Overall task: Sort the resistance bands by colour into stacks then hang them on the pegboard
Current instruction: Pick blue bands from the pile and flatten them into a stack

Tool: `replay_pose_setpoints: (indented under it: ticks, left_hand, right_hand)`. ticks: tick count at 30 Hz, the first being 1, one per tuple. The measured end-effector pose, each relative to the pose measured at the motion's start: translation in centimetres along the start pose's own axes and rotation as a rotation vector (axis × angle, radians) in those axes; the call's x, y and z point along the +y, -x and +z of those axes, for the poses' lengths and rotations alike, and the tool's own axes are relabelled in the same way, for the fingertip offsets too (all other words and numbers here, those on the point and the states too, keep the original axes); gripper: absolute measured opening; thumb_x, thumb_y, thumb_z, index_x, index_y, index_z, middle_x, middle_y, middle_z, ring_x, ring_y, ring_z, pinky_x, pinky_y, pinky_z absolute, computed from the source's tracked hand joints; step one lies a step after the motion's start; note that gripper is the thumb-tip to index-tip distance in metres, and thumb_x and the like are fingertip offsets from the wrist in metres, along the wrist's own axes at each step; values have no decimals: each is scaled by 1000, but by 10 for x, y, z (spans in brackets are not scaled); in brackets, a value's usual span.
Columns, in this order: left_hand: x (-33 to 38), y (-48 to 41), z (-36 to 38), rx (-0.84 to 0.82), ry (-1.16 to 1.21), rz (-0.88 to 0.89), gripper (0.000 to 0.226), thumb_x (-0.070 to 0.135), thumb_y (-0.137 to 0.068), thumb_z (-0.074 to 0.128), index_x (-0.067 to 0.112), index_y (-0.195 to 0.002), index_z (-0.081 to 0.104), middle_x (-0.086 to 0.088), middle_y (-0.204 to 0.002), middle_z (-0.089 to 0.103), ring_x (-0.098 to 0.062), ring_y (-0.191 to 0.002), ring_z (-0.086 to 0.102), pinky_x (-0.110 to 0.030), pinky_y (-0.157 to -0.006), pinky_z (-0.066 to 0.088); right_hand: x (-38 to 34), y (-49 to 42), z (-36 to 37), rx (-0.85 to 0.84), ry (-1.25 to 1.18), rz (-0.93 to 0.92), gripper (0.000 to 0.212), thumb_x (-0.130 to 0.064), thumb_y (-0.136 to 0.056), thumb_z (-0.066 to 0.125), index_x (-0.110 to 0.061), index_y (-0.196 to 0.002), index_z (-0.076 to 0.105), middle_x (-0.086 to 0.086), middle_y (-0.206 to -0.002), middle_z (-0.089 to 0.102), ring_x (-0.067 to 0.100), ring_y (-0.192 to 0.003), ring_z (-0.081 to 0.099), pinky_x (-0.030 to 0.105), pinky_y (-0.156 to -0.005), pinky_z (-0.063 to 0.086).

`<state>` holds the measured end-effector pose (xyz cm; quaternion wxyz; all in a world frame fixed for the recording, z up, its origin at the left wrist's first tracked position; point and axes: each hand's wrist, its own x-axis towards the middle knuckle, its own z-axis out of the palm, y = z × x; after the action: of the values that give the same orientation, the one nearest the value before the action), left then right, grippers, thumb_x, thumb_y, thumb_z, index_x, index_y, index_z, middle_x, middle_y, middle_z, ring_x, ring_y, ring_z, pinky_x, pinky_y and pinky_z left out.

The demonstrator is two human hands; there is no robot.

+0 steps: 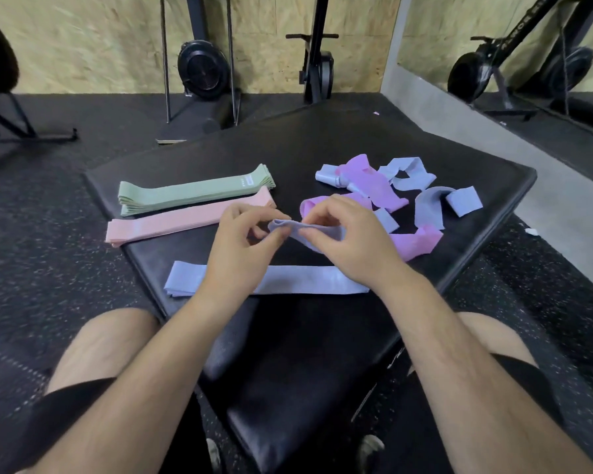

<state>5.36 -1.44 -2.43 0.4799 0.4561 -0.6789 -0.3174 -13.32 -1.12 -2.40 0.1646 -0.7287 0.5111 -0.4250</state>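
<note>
Both hands hold one crumpled blue band [322,231] above the black padded bench [322,138]. My left hand [243,234] pinches its left end, and my right hand [343,237] grips it from the right. Beneath my wrists a blue band [298,284] lies flat. A green stack [192,193] and a pink stack [172,224] lie side by side at the left. To the right sits a jumble of purple bands [370,181] and blue bands [408,176]. No pegboard is in view.
The bench stands on speckled black rubber floor [48,217]. My bare knees flank its near end. Gym machines [202,70] stand against the chipboard wall behind, and a mirror [528,46] is at the right.
</note>
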Motion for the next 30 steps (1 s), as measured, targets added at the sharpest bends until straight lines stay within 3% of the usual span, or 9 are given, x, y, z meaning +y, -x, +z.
replay_pose_setpoints:
  ticks: [3, 7, 9, 12, 14, 17, 22, 26, 30]
  left_hand:
    - [0, 2, -4, -84, 248, -200, 9, 27, -96, 70, 29, -93, 77, 3, -77, 64, -15, -76, 60, -32, -67, 56]
    - [-10, 6, -2, -54, 407, -357, 21, 32, -96, 70, 11, -97, 73, -5, -94, 76, -21, -92, 74, -37, -89, 60]
    - [-14, 5, -4, -18, 344, -355, 7, 16, -91, 75, 16, -97, 72, -3, -87, 77, -22, -87, 75, -36, -92, 57]
    - [-17, 4, -6, -26, 246, -285, 26, 3, -87, 73, 25, -101, 67, -10, -97, 74, -22, -85, 75, -25, -77, 51]
    - [-17, 5, -4, -42, 231, -194, 35, -1, -87, 72, 30, -100, 64, -15, -112, 68, -19, -85, 74, -17, -72, 49]
    - [-20, 7, 2, -86, 209, -110, 45, -3, -86, 71, 37, -105, 61, -10, -120, 62, -12, -84, 70, -18, -75, 49]
    - [-24, 6, 3, -44, 207, -102, 33, 8, -90, 73, 30, -114, 65, 11, -100, 70, -7, -87, 66, -24, -78, 55]
    - [-28, 3, -4, 9, 174, -74, 26, 10, -91, 73, 31, -106, 71, 8, -88, 71, -13, -83, 65, -37, -79, 57]
    - [-29, -2, -18, 86, 224, -73, 23, 8, -92, 71, 29, -101, 72, 15, -89, 71, -8, -84, 64, -27, -81, 52]
  right_hand:
    - [0, 1, 5, 41, 105, -73, 10, -16, -90, 73, -21, -88, 65, -11, -84, 59, 13, -85, 57, 20, -66, 43]
    - [-1, 4, 10, 3, 178, -139, 9, -15, -90, 69, -21, -91, 62, -11, -93, 60, 13, -92, 55, 22, -72, 43]
    - [-1, 7, 12, -63, 181, -108, 11, -19, -88, 70, -25, -92, 61, -13, -108, 64, 11, -105, 56, 22, -74, 44]
    - [-2, 11, 14, -177, 59, -19, 14, -21, -86, 69, -30, -85, 59, -15, -127, 62, 4, -121, 54, 17, -80, 38]
    - [-4, 11, 15, -223, -62, 51, 18, -17, -88, 64, -30, -79, 56, -17, -121, 63, 0, -109, 58, 16, -77, 38]
    - [-5, 9, 18, -200, -133, 136, 27, -8, -93, 61, -32, -88, 53, -9, -91, 62, 0, -67, 51, 15, -63, 38]
    - [-3, 6, 24, -179, -141, 135, 27, -19, -96, 68, -38, -105, 52, -19, -99, 62, -4, -90, 60, 14, -76, 44]
    - [-2, 2, 13, -250, -39, 142, 28, -23, -96, 69, -33, -119, 55, -12, -97, 66, 4, -94, 62, 21, -86, 48]
    - [10, 1, -8, -307, 115, 205, 13, -30, -96, 68, -41, -100, 61, -14, -99, 68, 7, -98, 59, 25, -83, 47]
